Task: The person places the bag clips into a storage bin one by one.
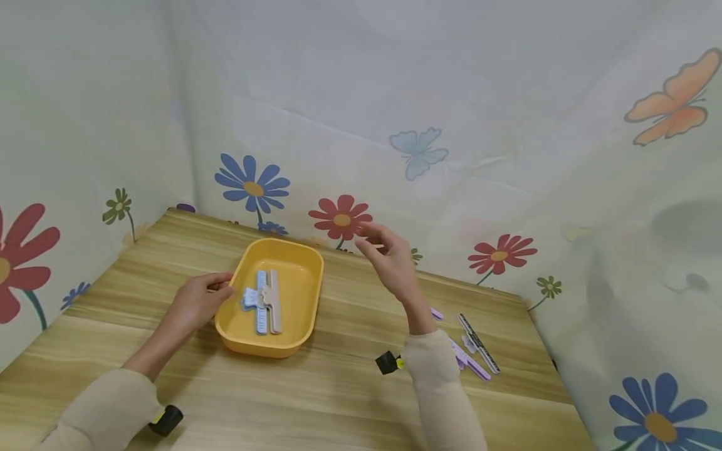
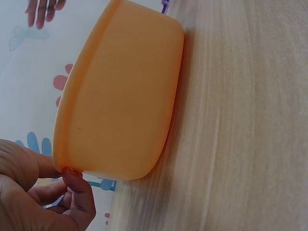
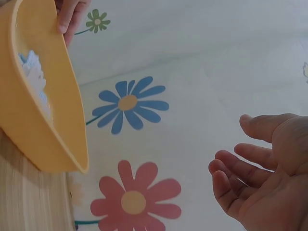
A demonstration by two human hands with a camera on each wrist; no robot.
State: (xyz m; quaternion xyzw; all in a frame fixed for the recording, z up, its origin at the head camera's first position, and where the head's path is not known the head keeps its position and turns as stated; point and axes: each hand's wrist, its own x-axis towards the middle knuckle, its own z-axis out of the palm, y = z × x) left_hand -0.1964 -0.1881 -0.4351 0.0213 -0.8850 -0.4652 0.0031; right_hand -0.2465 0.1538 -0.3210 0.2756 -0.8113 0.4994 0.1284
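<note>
A yellow plastic bin (image 1: 313,300) stands on the wooden table, left of centre. My left hand (image 1: 197,304) pinches its left rim between thumb and fingers, as the left wrist view shows at the bin's wall (image 2: 120,96). Inside lie a light blue long-bar clip (image 1: 261,316) and a greyish-pink one (image 1: 275,307), side by side. My right hand (image 1: 389,257) is raised to the right of the bin, with nothing in it. In the right wrist view its fingers (image 3: 245,168) are loosely bent and apart from the bin.
On the table's right side lie a purple clip (image 1: 474,365) and a black-and-white patterned clip (image 1: 478,344). Another purple piece (image 1: 437,314) shows partly behind my right forearm. A flower-printed curtain (image 1: 350,156) borders the table at the back and sides.
</note>
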